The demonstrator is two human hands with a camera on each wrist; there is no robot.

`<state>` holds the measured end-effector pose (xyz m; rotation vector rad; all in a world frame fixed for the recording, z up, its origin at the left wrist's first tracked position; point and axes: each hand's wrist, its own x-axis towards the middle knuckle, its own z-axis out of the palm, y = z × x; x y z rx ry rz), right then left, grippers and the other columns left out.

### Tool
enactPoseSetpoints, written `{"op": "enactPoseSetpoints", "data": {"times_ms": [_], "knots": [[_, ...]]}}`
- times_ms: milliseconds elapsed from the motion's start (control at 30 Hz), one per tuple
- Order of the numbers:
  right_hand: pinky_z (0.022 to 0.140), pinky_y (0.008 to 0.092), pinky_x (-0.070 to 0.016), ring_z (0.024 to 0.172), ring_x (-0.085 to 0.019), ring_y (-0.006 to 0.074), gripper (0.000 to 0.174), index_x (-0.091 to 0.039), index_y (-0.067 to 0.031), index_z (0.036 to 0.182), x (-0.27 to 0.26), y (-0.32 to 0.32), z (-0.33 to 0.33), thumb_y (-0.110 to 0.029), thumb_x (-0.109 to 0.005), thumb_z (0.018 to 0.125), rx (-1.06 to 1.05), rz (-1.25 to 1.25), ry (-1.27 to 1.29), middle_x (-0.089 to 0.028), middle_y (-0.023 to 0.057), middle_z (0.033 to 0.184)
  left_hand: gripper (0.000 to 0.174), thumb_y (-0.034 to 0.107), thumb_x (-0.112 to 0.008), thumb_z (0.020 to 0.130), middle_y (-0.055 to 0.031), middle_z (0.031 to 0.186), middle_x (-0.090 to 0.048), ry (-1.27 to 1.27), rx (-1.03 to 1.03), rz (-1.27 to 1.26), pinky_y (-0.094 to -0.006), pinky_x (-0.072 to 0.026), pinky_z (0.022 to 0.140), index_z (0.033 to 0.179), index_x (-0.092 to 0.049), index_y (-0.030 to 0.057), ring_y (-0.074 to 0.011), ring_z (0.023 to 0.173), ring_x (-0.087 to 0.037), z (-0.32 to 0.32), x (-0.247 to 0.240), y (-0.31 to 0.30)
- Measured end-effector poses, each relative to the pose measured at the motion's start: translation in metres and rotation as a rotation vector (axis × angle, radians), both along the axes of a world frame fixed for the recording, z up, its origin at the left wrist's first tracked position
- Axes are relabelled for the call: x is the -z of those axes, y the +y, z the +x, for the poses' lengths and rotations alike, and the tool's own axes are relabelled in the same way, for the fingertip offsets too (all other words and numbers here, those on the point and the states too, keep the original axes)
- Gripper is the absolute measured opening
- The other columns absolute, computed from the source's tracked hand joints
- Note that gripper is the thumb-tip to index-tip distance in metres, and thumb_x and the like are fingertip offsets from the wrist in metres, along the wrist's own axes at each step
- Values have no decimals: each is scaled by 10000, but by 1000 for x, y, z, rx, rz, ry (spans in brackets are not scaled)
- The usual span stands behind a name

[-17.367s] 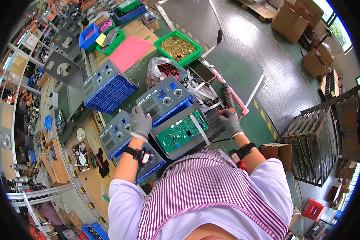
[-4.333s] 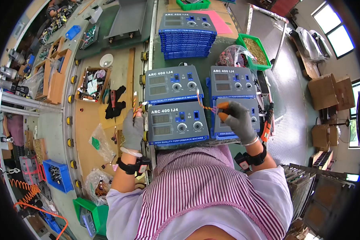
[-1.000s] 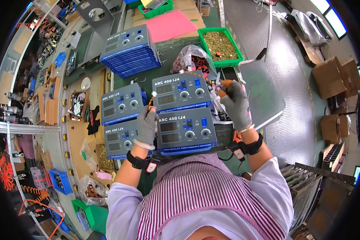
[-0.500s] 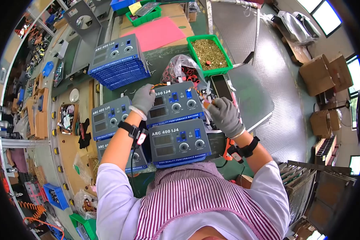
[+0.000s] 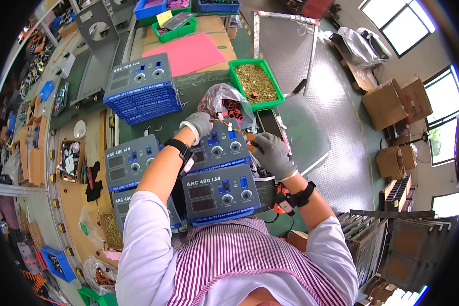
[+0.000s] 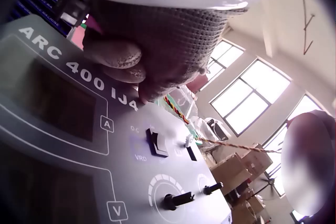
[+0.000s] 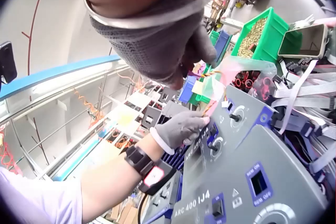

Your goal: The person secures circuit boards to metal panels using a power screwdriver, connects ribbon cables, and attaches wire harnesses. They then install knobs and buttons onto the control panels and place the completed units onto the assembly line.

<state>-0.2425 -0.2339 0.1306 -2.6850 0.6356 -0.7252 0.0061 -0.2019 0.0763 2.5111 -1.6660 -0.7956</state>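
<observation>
In the head view, my gloved left hand [image 5: 199,125] holds a twisted wire [image 6: 176,111] at the top edge of the rear grey ARC 400 IJ4 panel [image 5: 204,159]. Red, yellow and black strands come out from under its curled fingers in the left wrist view. White connectors [image 5: 229,127] hang on the wiring over this panel. My gloved right hand [image 5: 272,154] is at the panel's right side, pinching wire [image 7: 199,75] between thumb and fingers. Nearer my body lies another ARC 400 IJ4 panel [image 5: 222,191], with two dark displays, switches and knob shafts.
Two more panels [image 5: 132,160] lie at left, below a tall panel stack [image 5: 140,92]. Behind are a plastic bag of red-and-black parts [image 5: 229,104], a green bin of brass-coloured pieces [image 5: 257,81] and a phone [image 5: 271,122]. An orange power driver [image 5: 279,199] lies at right.
Earlier, my right hand held a power driver beside an exposed circuit board; later both hands held wires. Within the last second, my left hand went to the rear panel's top edge and my right came lower.
</observation>
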Motion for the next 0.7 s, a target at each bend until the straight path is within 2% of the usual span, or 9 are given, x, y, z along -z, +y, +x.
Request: {"op": "enactPoseSetpoints", "data": {"times_ms": [100, 133, 233, 400, 533, 700], "knots": [[527, 393, -451, 662, -553, 270, 172, -592, -121, 867, -13, 9, 4, -157, -612, 700, -147, -79, 116, -514, 69, 720, 343, 305, -558, 814, -167, 1066, -605, 58, -2, 23, -383, -454, 848, 1018, -628, 38, -311, 1014, -572, 5, 0, 1], [517, 369, -450, 661, -551, 244, 188, -584, -117, 862, -24, 21, 3, -167, -608, 683, -166, -201, 217, -513, 59, 747, 346, 311, -571, 809, -168, 1054, -608, 70, -19, 7, -385, -457, 842, 1010, -630, 35, -312, 1007, -575, 6, -1, 2], [502, 357, -444, 653, -544, 220, 181, -573, -110, 834, -36, 38, -2, -158, -608, 664, -180, -217, 290, -507, 46, 749, 339, 307, -586, 802, -170, 1037, -614, 109, -43, -5, -391, -461, 831, 992, -635, 32, -315, 990, -582, 4, -12, 6], [508, 356, -426, 650, -520, 211, 178, -517, -96, 763, -45, 35, -6, -91, -623, 620, -78, -375, 139, -486, 38, 723, 331, 309, -595, 801, -176, 1019, -619, 101, -50, -32, -392, -466, 818, 975, -642, 31, -319, 975, -588, 5, -9, 6], [495, 346, -411, 623, -507, 215, 185, -501, -84, 752, -46, 22, -7, -60, -625, 616, -72, -392, -38, -470, 45, 698, 296, 298, -585, 809, -156, 971, -622, 109, -38, -27, -397, -457, 793, 958, -630, 46, -312, 940, -591, 7, -2, 6], [515, 350, -426, 652, -523, 228, 165, -533, -84, 763, -16, 18, -21, -82, -627, 628, -69, -369, 121, -488, 49, 718, 280, 291, -583, 811, -147, 955, -621, 119, -57, -6, -399, -454, 778, 948, -623, 50, -312, 916, -592, 6, -6, 5]]}}
